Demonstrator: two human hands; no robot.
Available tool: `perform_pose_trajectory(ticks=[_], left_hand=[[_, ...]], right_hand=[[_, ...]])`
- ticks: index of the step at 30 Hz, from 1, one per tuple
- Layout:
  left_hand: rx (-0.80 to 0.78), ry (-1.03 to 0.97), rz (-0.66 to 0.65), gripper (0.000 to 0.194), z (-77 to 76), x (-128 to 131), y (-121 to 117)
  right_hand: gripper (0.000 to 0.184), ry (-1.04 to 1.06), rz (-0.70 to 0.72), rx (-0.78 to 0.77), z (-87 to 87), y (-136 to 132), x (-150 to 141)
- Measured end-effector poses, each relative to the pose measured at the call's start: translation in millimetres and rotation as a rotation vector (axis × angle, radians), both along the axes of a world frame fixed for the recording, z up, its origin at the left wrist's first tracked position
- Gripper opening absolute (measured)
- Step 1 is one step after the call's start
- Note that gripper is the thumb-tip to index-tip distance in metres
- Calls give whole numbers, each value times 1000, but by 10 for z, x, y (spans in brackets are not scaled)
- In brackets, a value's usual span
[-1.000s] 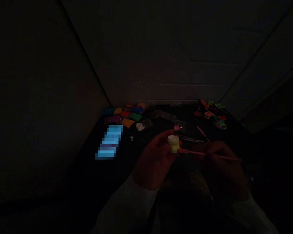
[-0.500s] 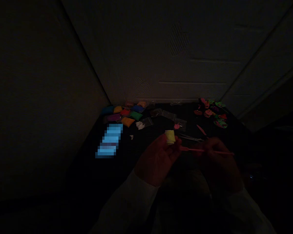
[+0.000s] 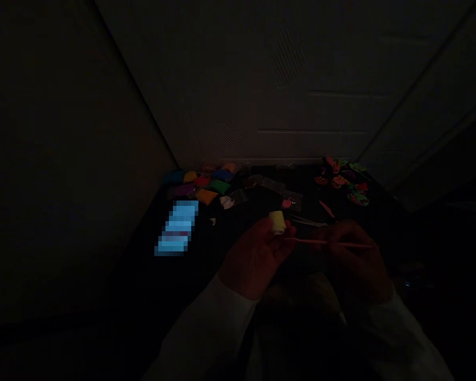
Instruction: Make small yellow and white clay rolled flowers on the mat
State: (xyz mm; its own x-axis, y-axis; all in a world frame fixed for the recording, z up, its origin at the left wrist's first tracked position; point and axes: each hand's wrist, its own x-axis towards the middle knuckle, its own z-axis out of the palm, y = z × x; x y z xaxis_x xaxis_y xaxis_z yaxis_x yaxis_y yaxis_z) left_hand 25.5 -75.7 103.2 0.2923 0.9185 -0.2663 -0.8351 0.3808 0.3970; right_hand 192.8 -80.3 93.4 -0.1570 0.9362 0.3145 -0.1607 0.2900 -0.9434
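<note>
Palm up, my left hand (image 3: 254, 259) holds a small yellow and white piece of modelling clay (image 3: 277, 223) at its fingertips. A thin pink clay modelling tool (image 3: 307, 242) is gripped in my right hand (image 3: 353, 254), lying nearly level. The tool's tip is beside my left fingers, just below the clay piece; whether it touches them I cannot tell. Beyond the hands lie scissors (image 3: 309, 221) and a second pink tool (image 3: 327, 208). The scene is very dark, so fine detail on the clay is hard to see.
Several coloured clay packets (image 3: 206, 197) lie at the back left of the dark table, near an opened bag with white clay (image 3: 227, 202). A lit, pixelated screen (image 3: 177, 227) is at left. Pink clay (image 3: 287, 203) rests on a clear bag. Colourful clay shapes (image 3: 339, 182) are at back right.
The pink tool has turned in my right hand, its flat end now showing thinner, and its tip sits slightly further left and higher. My left hand still holds the clay, tilted a little.
</note>
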Motion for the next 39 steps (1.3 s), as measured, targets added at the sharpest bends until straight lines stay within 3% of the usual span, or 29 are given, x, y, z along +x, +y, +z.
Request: perform_pose_trajectory(ticks=[5,10,15,18,23,26,33,36,39], left_hand=[[165,324,71,10,-143,-110,88],[194,619,176,18,-252,-215,107],[270,778,171,22,-376,-260,90],[320,902,179,22,-431,-265,99],[396,1127,185,25,-516,-273,175],[435,1303,219,27,-594,-285,240],[506,1546,124,25,-771,-320,370],[512,1567,111,24,-820,-334,423],[496,1591,65,24,-850,-341,459]], right_hand=[[8,29,-172,-92,-125,33,109],[13,66,-114,-216,-307,27,204],[13,-14,-108,-306,-471,32,194],[15,-270,-166,-207,-574,87,184],[22,-883,-165,215,-733,265,168],[24,-1084,-146,329,-786,387,146],[23,-1244,-125,415,-797,493,116],[22,-1197,-219,398,-742,502,296],[21,-1237,-401,281,-658,578,659]])
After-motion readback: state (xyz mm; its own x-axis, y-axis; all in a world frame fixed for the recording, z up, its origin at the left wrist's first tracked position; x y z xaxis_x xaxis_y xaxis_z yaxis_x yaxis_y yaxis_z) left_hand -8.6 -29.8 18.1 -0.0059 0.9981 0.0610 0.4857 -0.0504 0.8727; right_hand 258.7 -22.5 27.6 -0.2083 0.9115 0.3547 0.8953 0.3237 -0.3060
